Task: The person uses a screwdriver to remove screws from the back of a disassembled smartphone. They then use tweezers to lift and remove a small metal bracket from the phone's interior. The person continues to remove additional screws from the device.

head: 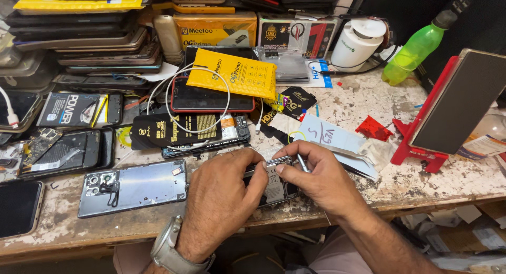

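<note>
Left hand (224, 200) with wristwatch (171, 247), right hand (321, 179): fingers of both pinch opened phone (274, 187) at counter (369, 103) edge; right also holds tweezers (302, 162). Back cover (134, 187) already off, lying beside; insides exposed, reassembly not done.

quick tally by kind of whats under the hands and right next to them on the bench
Opened phone, held by the left hand and right hand: 1
Metal tool in the right hand: 1
Silver phone back cover: 1
Red phone stand: 1
Green bottle: 1
Total: 5
</note>
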